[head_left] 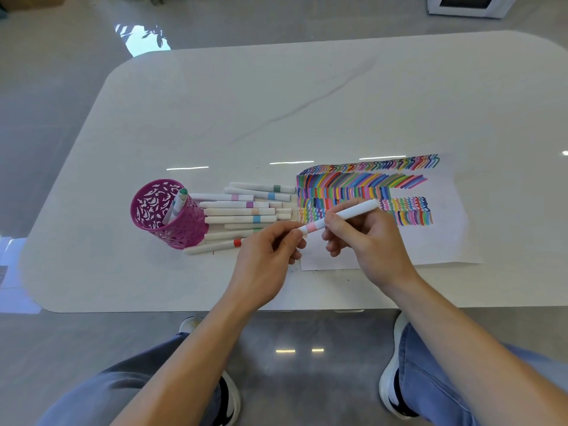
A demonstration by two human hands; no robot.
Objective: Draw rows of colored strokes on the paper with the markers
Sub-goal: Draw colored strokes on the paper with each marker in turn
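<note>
Pink-banded marker [353, 210] hangs slantwise just over the near left part of the paper [445, 241], held at both ends. The left hand [264, 256] pinches the tip end beside the pink band; the right hand [372, 241] curls round the barrel. This looks like the cap step, coming off or going on, I cannot tell. Uncapping needs a straight pull apart, then strokes below the filled rows. Loose markers [239, 212] and a purple cup [166, 213] lie left on the bench [276, 103].
</note>
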